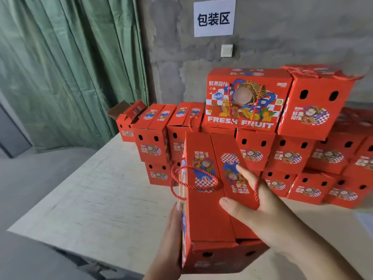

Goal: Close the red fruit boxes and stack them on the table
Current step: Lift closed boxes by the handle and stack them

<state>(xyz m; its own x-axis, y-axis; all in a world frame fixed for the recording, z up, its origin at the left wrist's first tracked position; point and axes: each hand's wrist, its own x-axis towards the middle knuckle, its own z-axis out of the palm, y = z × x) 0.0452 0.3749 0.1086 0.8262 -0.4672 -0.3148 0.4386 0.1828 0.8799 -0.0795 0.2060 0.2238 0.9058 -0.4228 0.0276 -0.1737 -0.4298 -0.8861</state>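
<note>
A closed red fruit box (203,215) is held up in front of me, its long top toward the camera and both lid flaps down. My left hand (171,235) lies flat against its left side. My right hand (260,207) rests on the right lid flap with thumb and fingers spread, and a red cord handle is looped over one finger. The other cord handle (191,178) lies loose on the left flap. Behind the box, a stack of red fruit boxes (292,150) fills the back of the table (90,188).
One box at the stack's left end (127,120) stands with its flaps open. Two boxes (246,100) sit on top of the stack. A green curtain (60,67) hangs at the left, and a concrete wall with a white sign (214,17) is behind.
</note>
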